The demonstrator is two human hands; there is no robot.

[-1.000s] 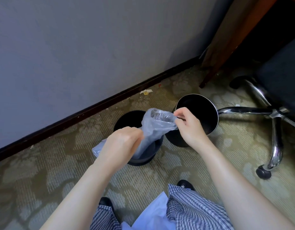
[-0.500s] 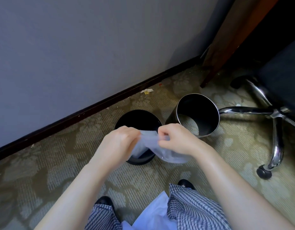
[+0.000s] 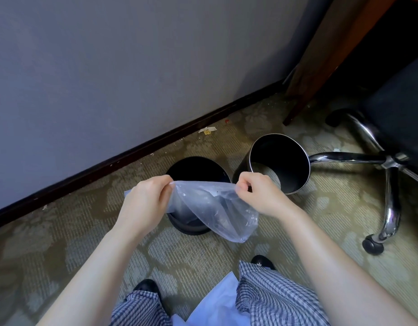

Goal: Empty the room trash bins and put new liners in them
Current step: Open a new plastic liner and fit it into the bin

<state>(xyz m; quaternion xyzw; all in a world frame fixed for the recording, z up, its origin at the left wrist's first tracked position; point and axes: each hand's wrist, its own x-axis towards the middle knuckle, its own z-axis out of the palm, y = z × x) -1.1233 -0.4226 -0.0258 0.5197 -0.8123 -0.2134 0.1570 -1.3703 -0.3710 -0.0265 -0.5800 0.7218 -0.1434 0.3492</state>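
Observation:
Two round black trash bins stand on the carpet near the wall. The left bin [image 3: 198, 167] is all black; the right bin [image 3: 295, 165] has a silver rim and leans toward me. Above the left bin I hold a clear plastic liner [image 3: 217, 208] stretched between both hands. My left hand [image 3: 148, 198] pinches its left edge and my right hand [image 3: 257, 194] pinches its right edge. The bag hangs down in front of the left bin and hides its near side.
An office chair with a chrome star base [image 3: 389, 175] and castor [image 3: 372, 245] stands at the right. A wooden desk leg [image 3: 304, 90] rises behind the right bin. Paper scraps [image 3: 207, 130] lie by the dark baseboard [image 3: 109, 163]. My shoes and checked trousers are at the bottom.
My hands came together over the left bin, then pulled apart. The liner, bunched up a second ago, is now spread wider between them.

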